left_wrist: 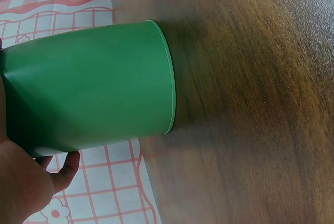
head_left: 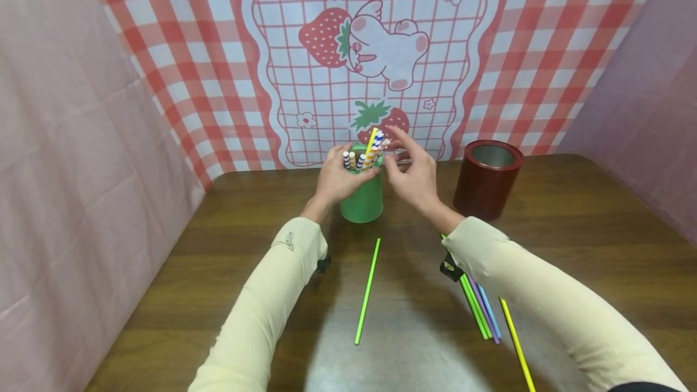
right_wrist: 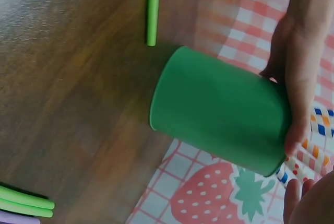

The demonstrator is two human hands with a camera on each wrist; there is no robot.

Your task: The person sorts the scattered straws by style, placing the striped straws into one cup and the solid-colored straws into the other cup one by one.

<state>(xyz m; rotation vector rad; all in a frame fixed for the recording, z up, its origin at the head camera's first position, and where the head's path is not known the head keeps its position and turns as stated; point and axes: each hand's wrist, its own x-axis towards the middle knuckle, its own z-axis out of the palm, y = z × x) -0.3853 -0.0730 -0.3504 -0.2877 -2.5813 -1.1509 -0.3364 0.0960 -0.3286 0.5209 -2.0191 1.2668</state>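
Observation:
A green can (head_left: 362, 201) stands upright on the table, with striped paper straws (head_left: 371, 153) and a yellow one sticking out of its top. My left hand (head_left: 339, 181) grips the can near its rim, the thumb lying across the front; the left wrist view shows its fingers curled at the side of the can (left_wrist: 94, 83). Just right of the rim is my right hand (head_left: 415, 175), fingers spread beside the straw tops. Whether those fingers touch a straw is unclear. In the right wrist view, striped straws (right_wrist: 315, 153) show beyond the left thumb.
To the right stands a dark red can (head_left: 484, 183). One green straw (head_left: 368, 292) lies in front of the green can. Under the right forearm are green, purple and blue straws (head_left: 484, 313), with a yellow straw (head_left: 517, 343) nearby. A strawberry-print cloth (head_left: 376, 35) hangs behind the table.

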